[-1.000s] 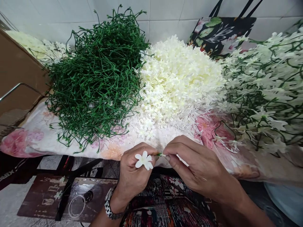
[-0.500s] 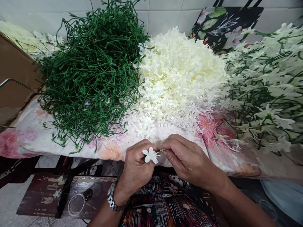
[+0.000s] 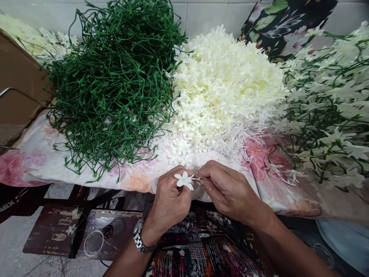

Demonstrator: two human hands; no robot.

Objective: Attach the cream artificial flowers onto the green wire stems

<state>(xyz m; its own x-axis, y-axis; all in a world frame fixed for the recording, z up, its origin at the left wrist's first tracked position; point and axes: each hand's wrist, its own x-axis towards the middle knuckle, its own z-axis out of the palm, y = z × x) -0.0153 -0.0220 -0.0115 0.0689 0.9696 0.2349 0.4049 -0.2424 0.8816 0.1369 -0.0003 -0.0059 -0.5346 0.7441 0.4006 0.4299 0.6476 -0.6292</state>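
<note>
A white artificial flower (image 3: 183,180) with open petals sits between the thumb and fingers of my left hand (image 3: 173,202), which is closed on it. My right hand (image 3: 227,190) is just to the right, thumb and forefinger pinched together. Between its fingertips and the flower shows a thin pale piece (image 3: 197,179), too small to make out fully; my fingers partly hide it. Both hands are over the front edge of the table. Behind them lie a heap of loose white blossoms (image 3: 227,84) and, to the left, a tangled pile of green plastic stems (image 3: 115,88).
Finished-looking white flowers on green stems (image 3: 337,104) are heaped at the right. A cardboard box (image 3: 21,80) stands at the left. A floral cloth (image 3: 83,169) covers the table. Below it are a brown board (image 3: 118,227) with a clear ring (image 3: 93,243).
The view has shifted slightly. The flower has turned a little in my left hand, and a thin pale piece now shows at my right fingertips, where a green bit showed before.
</note>
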